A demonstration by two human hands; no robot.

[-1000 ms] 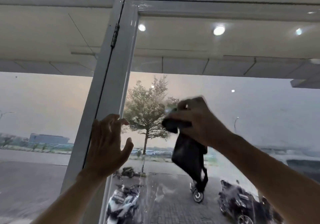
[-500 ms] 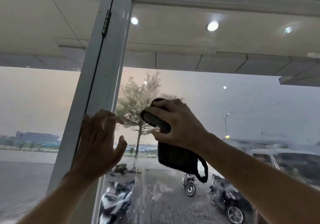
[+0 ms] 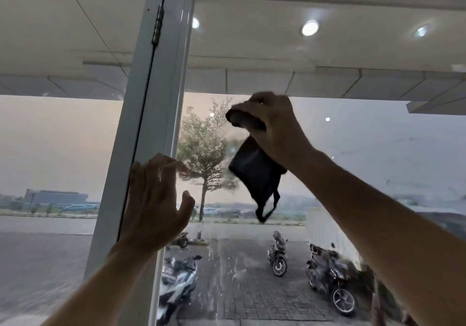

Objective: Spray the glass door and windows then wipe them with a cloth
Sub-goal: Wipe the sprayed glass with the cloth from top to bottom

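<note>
One closed grip (image 3: 272, 126), black cloth (image 3: 254, 171).

I can read no text, label, brand or number anywhere; the parked motorbikes (image 3: 277, 255) at about five o'clock are too small and blurred for me to make out plates or badges

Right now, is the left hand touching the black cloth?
Apart. The head view shows the left hand flat against the white door frame, with clear glass between it and the black cloth gripped by the right hand.
</note>
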